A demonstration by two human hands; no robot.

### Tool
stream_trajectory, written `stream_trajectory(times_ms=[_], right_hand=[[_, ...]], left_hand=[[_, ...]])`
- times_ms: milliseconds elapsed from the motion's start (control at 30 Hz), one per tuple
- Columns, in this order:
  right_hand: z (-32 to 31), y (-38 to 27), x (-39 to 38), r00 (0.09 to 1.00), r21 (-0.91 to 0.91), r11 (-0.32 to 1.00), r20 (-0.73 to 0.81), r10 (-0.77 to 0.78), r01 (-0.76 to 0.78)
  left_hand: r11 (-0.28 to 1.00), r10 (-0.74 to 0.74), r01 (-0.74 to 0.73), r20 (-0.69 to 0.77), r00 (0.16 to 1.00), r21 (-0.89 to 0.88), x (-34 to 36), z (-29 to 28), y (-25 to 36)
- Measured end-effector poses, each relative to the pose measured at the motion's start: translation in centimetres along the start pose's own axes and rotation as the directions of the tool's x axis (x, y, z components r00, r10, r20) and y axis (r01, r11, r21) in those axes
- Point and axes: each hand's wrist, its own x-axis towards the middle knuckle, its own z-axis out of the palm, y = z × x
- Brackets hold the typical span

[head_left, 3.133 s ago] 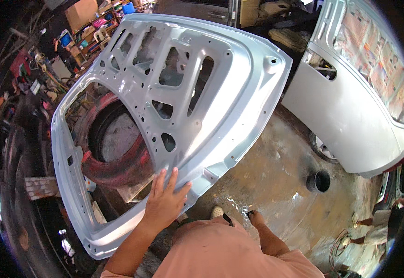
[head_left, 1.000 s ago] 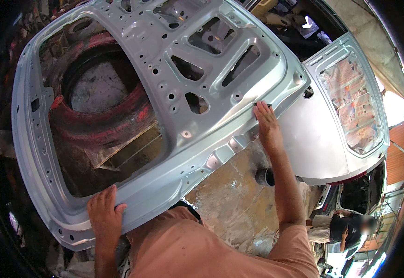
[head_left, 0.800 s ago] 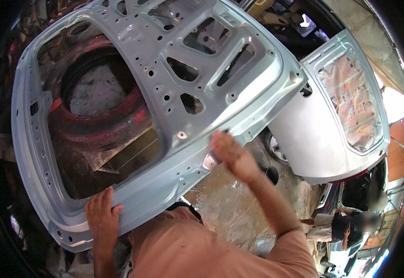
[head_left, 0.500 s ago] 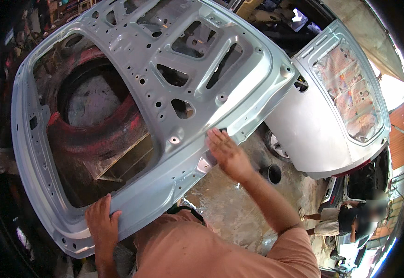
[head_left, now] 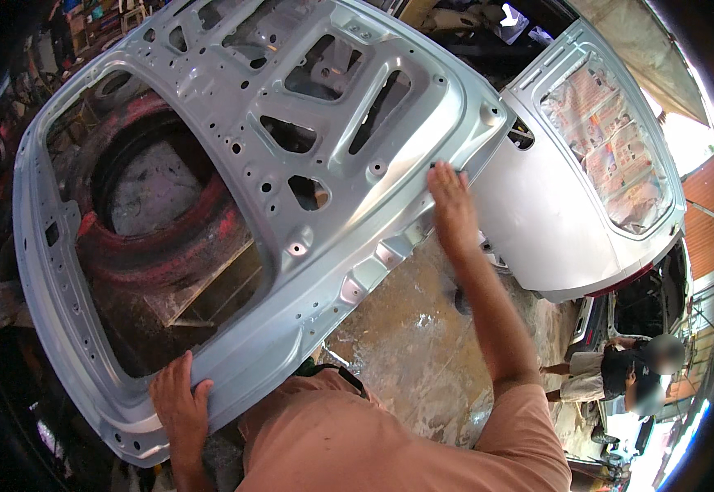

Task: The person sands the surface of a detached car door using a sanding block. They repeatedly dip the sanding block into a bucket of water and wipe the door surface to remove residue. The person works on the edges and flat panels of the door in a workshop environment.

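A bare silver-grey car tailgate [head_left: 349, 221] with a large window opening and several cut-outs lies in front of me, its inner side up. My left hand [head_left: 179, 398] grips its near frame at the lower left, fingers over the edge and thumb apart. Farther up the right-hand border, my right hand [head_left: 454, 209] lies on the metal with fingers stretched and close together. A small dark pad [head_left: 433, 166] shows at those fingertips, mostly hidden under them; its exact kind cannot be made out.
A worn tyre [head_left: 119, 262] with red smears shows under the window opening, beside a wooden board [head_left: 209, 283]. At right stands a silver car door [head_left: 529, 221] with its window papered over. A person [head_left: 619, 369] stands beyond, on the stained concrete floor [head_left: 406, 336].
My right hand has slid up and to the right along the tailgate's border, with the dark pad at its fingertips. My left hand keeps its hold. The view has shifted slightly.
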Motion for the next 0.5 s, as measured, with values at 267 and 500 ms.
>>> stream_trajectory(times_ms=[267, 500], right_hand=[[1.2, 1.7, -1.6, 0.927, -0.123, 0.918, 0.041, -0.374, 0.376], [3.7, -3.8, -4.9, 0.852, 0.01, 0.862, 0.145, -0.504, 0.508]], left_hand=[[0.999, 0.011, -0.011, -0.02, 1.0, 0.03, 0.0, 0.4, -0.2], [0.999, 0.027, -0.026, -0.019, 0.999, 0.017, -0.1, 0.4, -0.4]])
